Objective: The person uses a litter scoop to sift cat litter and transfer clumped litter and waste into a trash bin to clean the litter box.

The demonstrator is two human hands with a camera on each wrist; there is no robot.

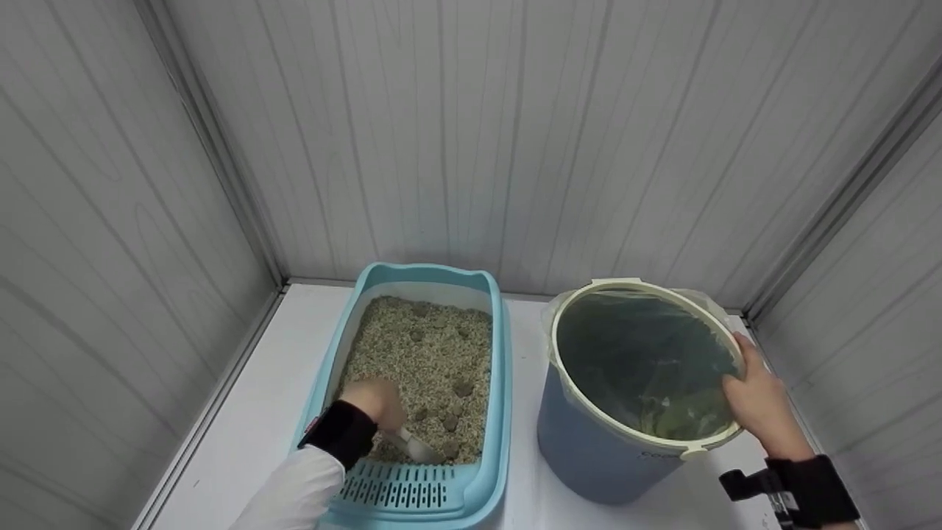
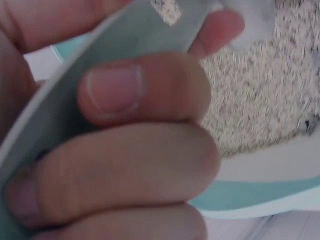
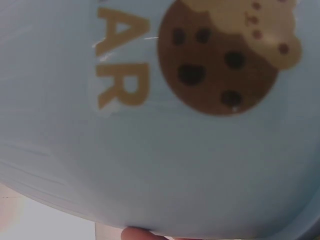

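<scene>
My left hand [image 1: 379,403] is low over the near end of a blue litter box [image 1: 503,383], gripping a pale litter scoop [image 1: 421,450]. Its fingers curl round the scoop's handle [image 2: 65,105] in the left wrist view. The scoop's head is down at the cat litter [image 1: 412,361], beside a dark clump [image 1: 451,447]. On the right, my right hand [image 1: 762,401] holds the cream rim of a blue trash bin [image 1: 589,449], thumb at the inner side. The bin tilts toward the box. Its printed wall [image 3: 200,160] fills the right wrist view.
More clumps [image 1: 463,388] lie scattered in the litter. A slotted ledge [image 1: 397,487] spans the box's near end. A clear bag [image 1: 625,353] lines the bin. Both containers stand on a white table [image 1: 526,353], with panelled walls [image 1: 478,147] behind and at the sides.
</scene>
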